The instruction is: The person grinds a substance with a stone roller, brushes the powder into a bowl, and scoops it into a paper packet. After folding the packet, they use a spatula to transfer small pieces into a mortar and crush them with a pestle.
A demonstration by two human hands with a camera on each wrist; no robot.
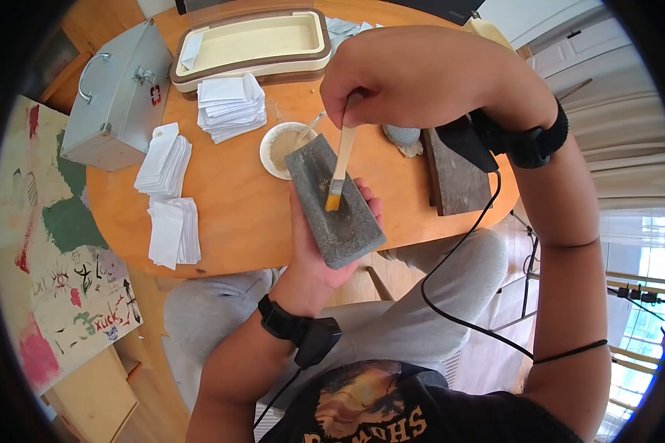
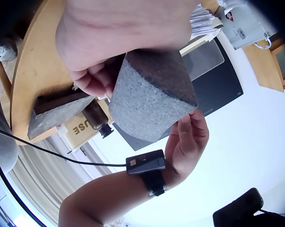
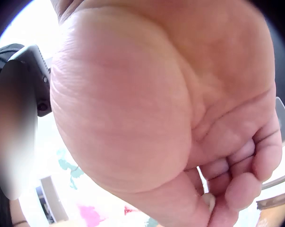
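My left hand (image 1: 312, 275) holds a grey stone-like block (image 1: 343, 238) from below, its fingertips at the block's far side. A long, rounded hollow runs along the block's upper face, with small brownish specks in it. From above, my right hand (image 1: 414, 80) pinches the wooden handle of a flat paintbrush (image 1: 345, 151). Its yellowish bristles point down into the hollow. In the left wrist view the block (image 2: 147, 106) shows a rough, rounded underside. The right palm (image 3: 128, 104) fills the right wrist view, hiding the brush.
Beyond the block stands a white bowl (image 1: 264, 153) of beige paste with a utensil in it. White paper stacks (image 1: 233, 111) lie left, near a silver case (image 1: 111, 103). A cream tray (image 1: 321, 40) is at the back, a dark wooden block (image 1: 462, 177) at right.
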